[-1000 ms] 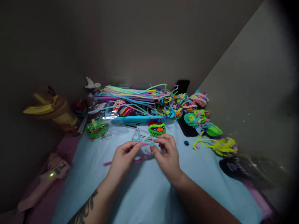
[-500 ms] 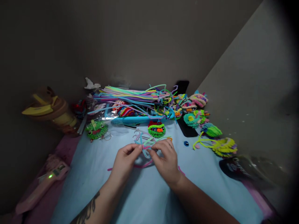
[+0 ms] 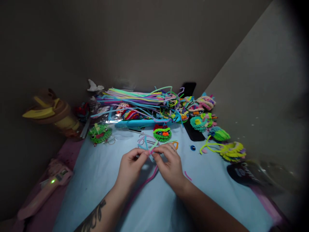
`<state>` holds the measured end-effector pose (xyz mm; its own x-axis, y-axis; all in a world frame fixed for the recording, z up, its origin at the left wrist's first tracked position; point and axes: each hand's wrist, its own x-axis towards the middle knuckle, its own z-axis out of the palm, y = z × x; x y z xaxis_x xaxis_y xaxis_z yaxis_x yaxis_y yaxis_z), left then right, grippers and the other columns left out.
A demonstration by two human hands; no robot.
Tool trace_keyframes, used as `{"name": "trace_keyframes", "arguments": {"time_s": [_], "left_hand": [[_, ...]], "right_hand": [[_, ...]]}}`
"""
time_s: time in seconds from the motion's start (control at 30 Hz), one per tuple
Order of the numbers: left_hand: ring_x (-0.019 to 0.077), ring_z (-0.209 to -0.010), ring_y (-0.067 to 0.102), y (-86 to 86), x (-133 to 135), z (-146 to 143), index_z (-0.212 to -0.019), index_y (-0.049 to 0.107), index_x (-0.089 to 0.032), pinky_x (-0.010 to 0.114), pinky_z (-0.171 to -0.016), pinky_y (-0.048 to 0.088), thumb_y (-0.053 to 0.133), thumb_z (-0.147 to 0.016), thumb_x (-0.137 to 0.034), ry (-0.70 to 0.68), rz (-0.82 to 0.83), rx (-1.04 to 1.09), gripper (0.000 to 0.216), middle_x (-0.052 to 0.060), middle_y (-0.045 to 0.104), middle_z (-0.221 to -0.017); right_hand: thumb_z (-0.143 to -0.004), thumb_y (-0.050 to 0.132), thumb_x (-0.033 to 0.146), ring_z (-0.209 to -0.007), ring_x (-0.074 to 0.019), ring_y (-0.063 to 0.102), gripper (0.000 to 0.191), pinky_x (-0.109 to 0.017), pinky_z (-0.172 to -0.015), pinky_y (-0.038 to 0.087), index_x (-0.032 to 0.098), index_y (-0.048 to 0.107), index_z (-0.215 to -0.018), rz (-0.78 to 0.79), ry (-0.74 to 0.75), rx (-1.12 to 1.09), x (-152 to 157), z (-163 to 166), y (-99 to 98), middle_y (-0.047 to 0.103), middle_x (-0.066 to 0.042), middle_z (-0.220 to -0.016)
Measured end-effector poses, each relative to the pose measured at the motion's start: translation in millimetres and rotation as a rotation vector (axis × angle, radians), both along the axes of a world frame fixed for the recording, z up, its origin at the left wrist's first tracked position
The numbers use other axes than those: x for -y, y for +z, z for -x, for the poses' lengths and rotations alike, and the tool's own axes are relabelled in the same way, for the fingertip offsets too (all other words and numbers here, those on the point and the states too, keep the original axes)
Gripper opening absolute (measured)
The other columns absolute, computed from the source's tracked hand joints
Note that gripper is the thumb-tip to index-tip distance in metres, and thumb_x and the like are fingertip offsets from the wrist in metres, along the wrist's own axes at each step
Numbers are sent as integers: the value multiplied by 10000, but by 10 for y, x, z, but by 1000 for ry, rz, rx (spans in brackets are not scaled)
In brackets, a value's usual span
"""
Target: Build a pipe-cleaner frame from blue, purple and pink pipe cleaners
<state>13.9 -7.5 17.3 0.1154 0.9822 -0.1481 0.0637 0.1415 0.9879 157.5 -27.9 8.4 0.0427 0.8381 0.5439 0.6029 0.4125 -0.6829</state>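
Between my two hands is a small looped shape of pipe cleaners in pale blue, lilac, mint and pink. My left hand pinches its left side between thumb and forefinger. From the right, my right hand pinches the same piece, its fingertips close to the left ones. A long pink pipe cleaner trails down from the pinch towards me. Just beyond the loops lie scissors, partly hidden behind them. A green and red pipe-cleaner figure sits behind my hands.
At the back, a blue tray carries a bundle of pipe cleaners. Finished pipe-cleaner pieces line the right, near a dark phone. On the left are a green figure, a brown and yellow cup and a pink device.
My fingertips have come closer together on the pipe-cleaner piece. The pink strand, which curved sideways under my hands, now hangs down towards the lower left.
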Motion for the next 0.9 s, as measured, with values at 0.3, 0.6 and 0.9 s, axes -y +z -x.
{"name": "trace_keyframes", "arguments": {"time_s": [0.3,0.6,0.9], "left_hand": [[147,-665,553,13,30,-22,-685,682,-154,225,-626,418,635,-743,-342,-23,-44,-46,202,14,644,-667],[145,-664,545,38,47,-20,-672,674,-156,231,-630,420,624,-761,-341,-57,-91,-66,211,14,624,-653],[137,-663,545,46,33,-15,-662,656,-159,230,-642,413,604,-785,-310,-105,-186,-131,201,6,603,-651]], "right_hand": [[-848,549,224,-804,-186,555,38,-327,-726,429,226,587,-853,39,-41,-87,-1,19,-24,621,-22,-795],[-810,625,171,-790,-180,581,84,-331,-732,456,251,649,-825,-60,-49,-92,16,-8,1,639,-16,-778],[-846,539,171,-834,-175,536,101,-328,-751,442,216,617,-800,35,30,-53,17,-22,17,529,-33,-835]]}}
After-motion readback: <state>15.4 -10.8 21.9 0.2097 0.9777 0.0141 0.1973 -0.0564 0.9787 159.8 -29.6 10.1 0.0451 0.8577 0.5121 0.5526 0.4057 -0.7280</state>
